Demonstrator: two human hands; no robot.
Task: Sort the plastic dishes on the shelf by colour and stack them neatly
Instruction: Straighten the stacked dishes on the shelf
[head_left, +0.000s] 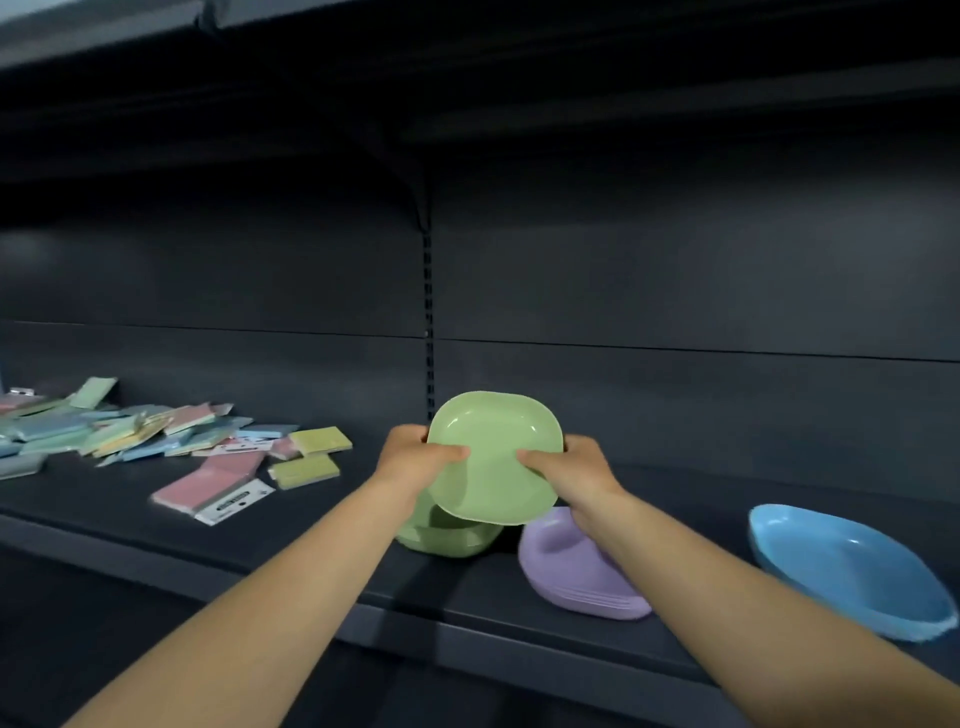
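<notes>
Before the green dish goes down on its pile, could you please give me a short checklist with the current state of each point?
1. Both hands hold the dish: ok. The left hand and right hand grip the square pale-green plastic dish at opposite edges.
2. Colour matches the target: ok. The green plastic dish stack lies directly below.
3. Dish level for stacking: not ok. It is tilted up toward the camera.
4. Green stack tidy: cannot tell. The held dish and the left arm hide most of it.
5. Neighbours apart: ok. The lilac plastic dish stack and blue plastic dish stack sit to the right on the dark metal shelf.
</notes>
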